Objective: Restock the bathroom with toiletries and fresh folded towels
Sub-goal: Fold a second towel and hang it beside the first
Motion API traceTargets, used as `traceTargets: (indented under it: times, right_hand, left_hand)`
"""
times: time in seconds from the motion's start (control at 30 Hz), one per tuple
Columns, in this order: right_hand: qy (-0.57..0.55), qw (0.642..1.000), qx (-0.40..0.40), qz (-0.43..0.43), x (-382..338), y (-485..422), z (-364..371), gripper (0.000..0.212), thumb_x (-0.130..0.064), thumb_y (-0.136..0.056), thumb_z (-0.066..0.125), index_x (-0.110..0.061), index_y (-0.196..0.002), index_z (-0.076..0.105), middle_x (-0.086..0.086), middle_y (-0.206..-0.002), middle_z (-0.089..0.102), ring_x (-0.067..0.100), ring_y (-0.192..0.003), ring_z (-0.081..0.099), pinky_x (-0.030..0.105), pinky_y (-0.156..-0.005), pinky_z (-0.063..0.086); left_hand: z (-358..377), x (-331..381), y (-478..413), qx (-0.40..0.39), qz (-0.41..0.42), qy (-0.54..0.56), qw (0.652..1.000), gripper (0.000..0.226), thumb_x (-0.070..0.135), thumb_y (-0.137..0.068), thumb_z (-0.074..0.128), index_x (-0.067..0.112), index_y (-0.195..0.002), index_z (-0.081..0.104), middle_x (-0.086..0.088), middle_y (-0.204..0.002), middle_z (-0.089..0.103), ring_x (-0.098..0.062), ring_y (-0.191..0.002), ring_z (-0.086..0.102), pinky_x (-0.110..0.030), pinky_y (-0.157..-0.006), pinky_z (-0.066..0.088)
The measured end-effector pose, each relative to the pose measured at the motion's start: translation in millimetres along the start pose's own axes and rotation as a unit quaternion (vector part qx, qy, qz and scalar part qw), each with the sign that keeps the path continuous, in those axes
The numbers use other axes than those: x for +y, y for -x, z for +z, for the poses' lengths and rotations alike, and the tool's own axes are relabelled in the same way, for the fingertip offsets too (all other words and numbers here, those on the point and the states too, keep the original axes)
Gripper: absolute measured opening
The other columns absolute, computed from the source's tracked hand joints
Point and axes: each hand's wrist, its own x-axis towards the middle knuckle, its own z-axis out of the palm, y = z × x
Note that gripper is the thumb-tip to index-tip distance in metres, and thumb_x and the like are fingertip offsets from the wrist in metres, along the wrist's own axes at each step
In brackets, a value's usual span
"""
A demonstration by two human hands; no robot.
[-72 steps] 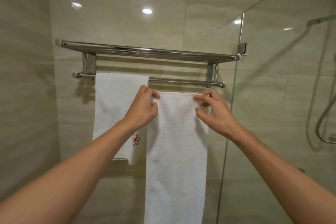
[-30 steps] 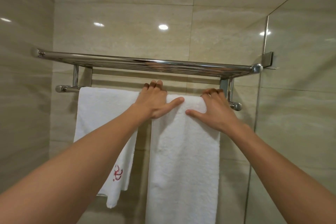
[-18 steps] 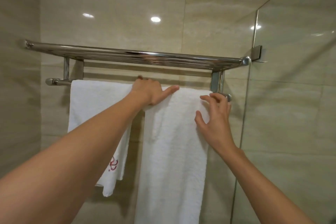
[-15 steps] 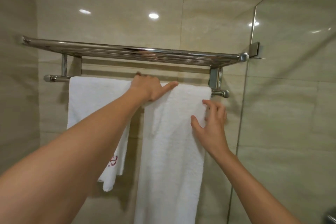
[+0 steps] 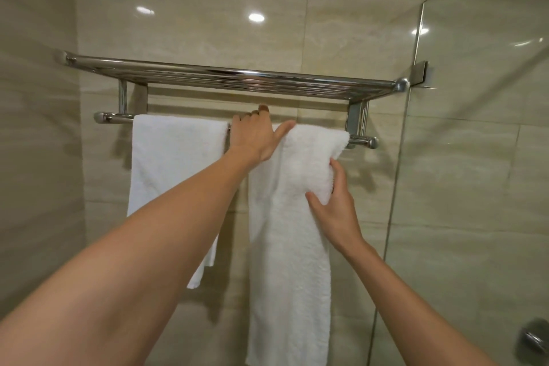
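Observation:
Two white towels hang from the lower bar point(image 5: 113, 118) of a chrome wall rack point(image 5: 237, 76). The left towel point(image 5: 169, 163) hangs flat. The right towel point(image 5: 292, 246) is longer and thicker and drapes over the bar. My left hand point(image 5: 255, 140) rests on the top left corner of the right towel at the bar, fingers curled over it, thumb spread along the fold. My right hand point(image 5: 335, 205) pinches the right edge of the same towel a little below the bar.
A glass shower panel point(image 5: 475, 187) stands close on the right, clamped to the wall by a metal bracket point(image 5: 419, 73). Beige tiled walls close in behind and on the left. A chrome fitting point(image 5: 534, 339) shows at the lower right.
The right towel went from held in front of the rack to draped over the lower bar. My right hand has slid down from the bar along the towel's right edge and grips it.

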Motion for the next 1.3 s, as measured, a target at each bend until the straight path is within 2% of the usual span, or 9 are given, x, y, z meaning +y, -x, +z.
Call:
traceTargets:
  times: [0.17, 0.3, 0.47, 0.7, 0.83, 0.97, 1.13, 1.2, 1.3]
  right_hand:
    - [-0.018, 0.999, 0.013, -0.022, -8.3, -1.5, -2.6, 0.071, -0.02, -0.092, 0.065, -0.038, -0.147, 0.024, -0.015, -0.149, 0.04, 0.004, -0.131, 0.045, 0.035, -0.108, 0.044]
    - [-0.022, 0.999, 0.021, -0.04, -12.8, -4.6, -6.8, 0.067, -0.019, -0.092, 0.065, -0.036, -0.146, 0.029, -0.016, -0.148, 0.042, 0.003, -0.132, 0.045, 0.038, -0.109, 0.043]
    - [-0.021, 0.998, 0.026, -0.047, -18.0, -8.0, -6.5, 0.065, -0.019, -0.093, 0.065, -0.035, -0.145, 0.031, -0.016, -0.147, 0.043, 0.003, -0.132, 0.045, 0.039, -0.109, 0.042]
    - [0.02, 0.996, 0.047, -0.073, -27.2, -12.6, -5.4, 0.055, -0.023, -0.096, 0.059, -0.035, -0.145, 0.036, -0.023, -0.144, 0.042, -0.009, -0.13, 0.038, 0.014, -0.106, 0.032]
    - [0.068, 0.989, 0.059, -0.117, -30.4, -20.4, -7.9, 0.043, -0.017, -0.095, 0.06, -0.026, -0.136, 0.05, -0.02, -0.131, 0.049, -0.02, -0.118, 0.039, 0.004, -0.098, 0.031]
    - [0.093, 0.986, 0.06, -0.121, -35.5, -31.4, -14.6, 0.042, -0.018, -0.095, 0.06, -0.028, -0.134, 0.05, -0.017, -0.13, 0.048, -0.011, -0.113, 0.043, -0.001, -0.092, 0.029]
    - [0.095, 0.987, 0.075, -0.105, -48.2, -47.1, -26.1, 0.037, -0.019, -0.092, 0.059, -0.029, -0.128, 0.056, -0.005, -0.128, 0.053, -0.003, -0.113, 0.046, 0.003, -0.094, 0.029]
    - [0.085, 0.991, 0.065, -0.082, -55.5, -50.2, -31.8, 0.037, -0.016, -0.091, 0.055, -0.029, -0.126, 0.058, -0.003, -0.125, 0.052, 0.003, -0.114, 0.048, 0.012, -0.094, 0.032]
    - [0.061, 0.995, 0.056, -0.054, -65.3, -57.1, -37.3, 0.04, -0.013, -0.089, 0.051, -0.031, -0.124, 0.06, -0.005, -0.125, 0.051, 0.003, -0.114, 0.048, 0.011, -0.092, 0.034]
  left_hand:
    - [13.5, -15.7, 18.6, 0.066, 0.039, 0.074, 0.994, 0.047, 0.05, -0.102, 0.031, 0.012, -0.121, 0.051, -0.012, -0.123, 0.047, -0.03, -0.107, 0.049, -0.043, -0.099, 0.036]
    - [18.1, -21.0, 41.4, 0.099, 0.049, 0.105, 0.988, 0.037, 0.038, -0.099, 0.043, 0.012, -0.125, 0.046, -0.013, -0.129, 0.034, -0.031, -0.114, 0.035, -0.042, -0.1, 0.029]
    - [32.9, -22.0, 82.9, 0.061, 0.031, 0.242, 0.968, 0.051, 0.035, -0.091, 0.051, 0.015, -0.135, 0.035, -0.009, -0.127, 0.03, -0.03, -0.117, 0.036, -0.041, -0.101, 0.033]
    - [51.6, -9.4, 129.7, -0.009, -0.003, 0.448, 0.894, 0.069, 0.022, -0.096, 0.053, 0.032, -0.149, 0.011, 0.013, -0.14, 0.013, -0.005, -0.13, 0.025, -0.03, -0.113, 0.023]
    - [53.3, -7.4, 130.0, -0.023, 0.014, 0.481, 0.876, 0.073, 0.005, -0.092, 0.049, 0.033, -0.149, 0.012, 0.011, -0.147, 0.019, -0.008, -0.136, 0.028, -0.038, -0.119, 0.027]
    - [44.7, -2.3, 119.4, 0.063, 0.02, 0.482, 0.874, 0.062, -0.003, -0.09, 0.048, 0.027, -0.143, 0.031, 0.007, -0.144, 0.038, -0.009, -0.133, 0.038, -0.03, -0.113, 0.031]
    - [26.9, -2.4, 92.4, 0.143, 0.007, 0.487, 0.861, 0.044, -0.004, -0.093, 0.05, 0.023, -0.128, 0.053, 0.014, -0.126, 0.055, 0.01, -0.119, 0.046, -0.008, -0.101, 0.034]
    - [17.5, -1.3, 81.2, 0.143, -0.01, 0.513, 0.847, 0.041, -0.007, -0.093, 0.049, 0.019, -0.123, 0.06, 0.017, -0.118, 0.058, 0.022, -0.11, 0.047, 0.001, -0.091, 0.032]
    - [8.9, -2.5, 68.4, 0.137, -0.038, 0.538, 0.831, 0.04, -0.009, -0.093, 0.05, 0.017, -0.12, 0.064, 0.013, -0.115, 0.06, 0.029, -0.1, 0.047, 0.005, -0.085, 0.033]
